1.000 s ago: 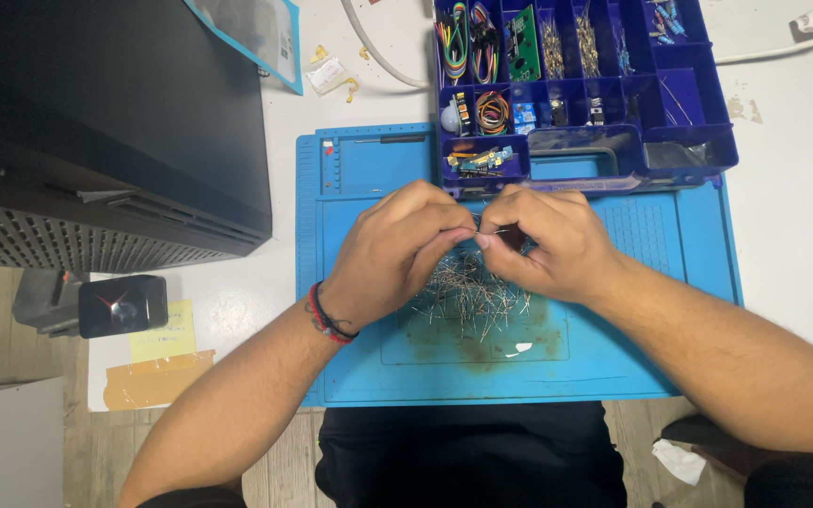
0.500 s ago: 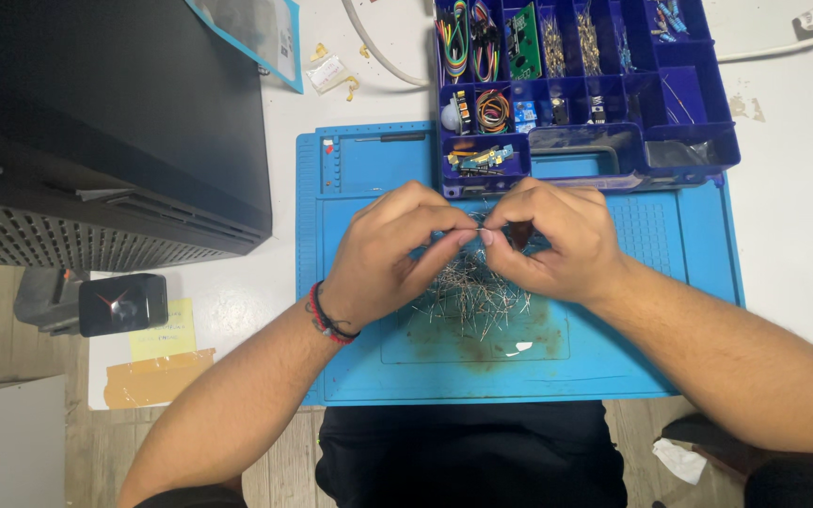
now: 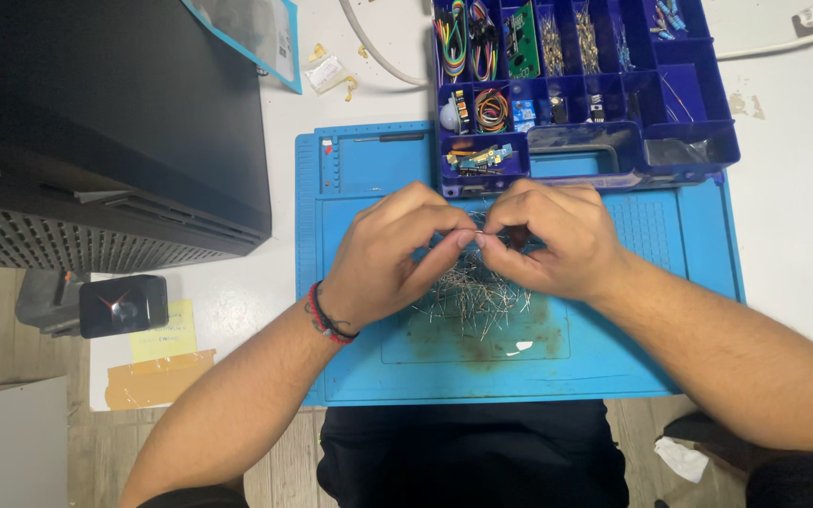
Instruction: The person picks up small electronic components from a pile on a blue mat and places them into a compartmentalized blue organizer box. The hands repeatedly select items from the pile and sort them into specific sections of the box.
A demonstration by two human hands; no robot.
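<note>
A: What do the hands hold?
B: The left hand [image 3: 390,249] and the right hand [image 3: 548,240] meet fingertip to fingertip, both pinching one thin metal pin [image 3: 479,232] between them.
A: Where is it?
B: Just above the pile of pins [image 3: 472,293] on the blue mat [image 3: 613,357]. The purple parts box [image 3: 679,141] lies behind, on the white surface [image 3: 792,235].

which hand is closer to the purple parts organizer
Right. The right hand sits just below the front edge of the purple parts organizer, almost touching it. The left hand is lower and further to the left, over the blue mat.
</note>
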